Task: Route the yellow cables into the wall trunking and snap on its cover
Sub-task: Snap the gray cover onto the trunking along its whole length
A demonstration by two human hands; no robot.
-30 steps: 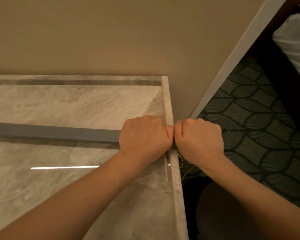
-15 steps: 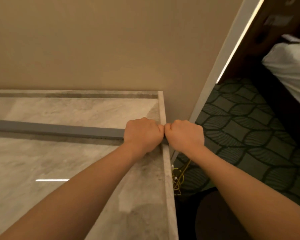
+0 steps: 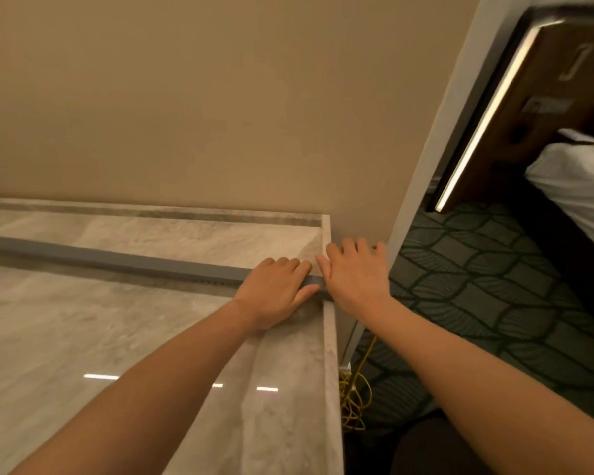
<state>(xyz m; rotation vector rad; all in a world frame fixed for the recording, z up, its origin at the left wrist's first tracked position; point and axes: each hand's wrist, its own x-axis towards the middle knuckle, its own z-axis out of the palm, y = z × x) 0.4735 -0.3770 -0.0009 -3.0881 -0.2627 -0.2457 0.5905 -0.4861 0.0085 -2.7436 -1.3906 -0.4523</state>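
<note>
A long grey trunking [image 3: 124,260] with its cover on runs across the marble surface [image 3: 83,323] from the far left to the right edge. My left hand [image 3: 275,289] lies over its right end with fingers stretched across the top and thumb along the near side. My right hand [image 3: 355,274] rests beside it at the marble's corner, fingers spread and straight, past the trunking's end. A tangle of yellow cables [image 3: 354,399] hangs down by the marble's right edge onto the floor.
A beige wall [image 3: 220,114] rises behind the marble. To the right lie a white corner trim [image 3: 436,138], patterned dark carpet [image 3: 494,286], a lit wooden panel [image 3: 546,97] and white bedding [image 3: 583,180].
Both hands were curled into fists pressing on the trunking's right end; now their fingers are stretched out flat. The view has tilted up and the right hand has shifted slightly farther.
</note>
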